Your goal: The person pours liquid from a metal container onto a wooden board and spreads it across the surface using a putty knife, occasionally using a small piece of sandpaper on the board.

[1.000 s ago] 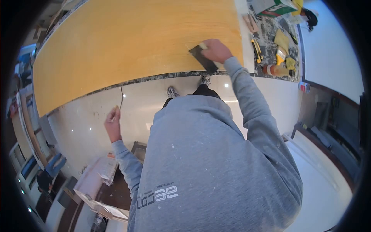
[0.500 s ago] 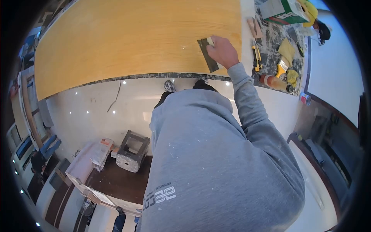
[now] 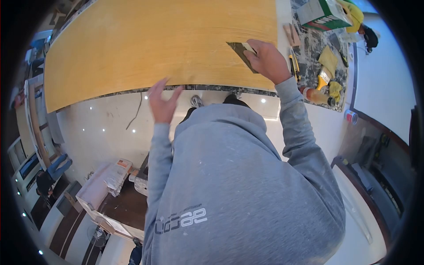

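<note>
A large yellow panel lies flat in front of me, its near edge spotted dark and white. My right hand is closed round the pale handle of a putty knife with a wide dark blade. The blade is over the panel, close to its right end. At the panel's near edge, my left hand has its fingers spread and nothing in them; it is slightly blurred by motion.
Right of the panel, a paint-smeared surface carries a green-white box, a utility knife, a brush and a bottle. A can stands nearby. Behind left are a cabinet and a person.
My left hand has come into view and reached forward to the panel's near edge. My right hand has shifted slightly right with the putty knife, whose blade is turned more slantwise.
</note>
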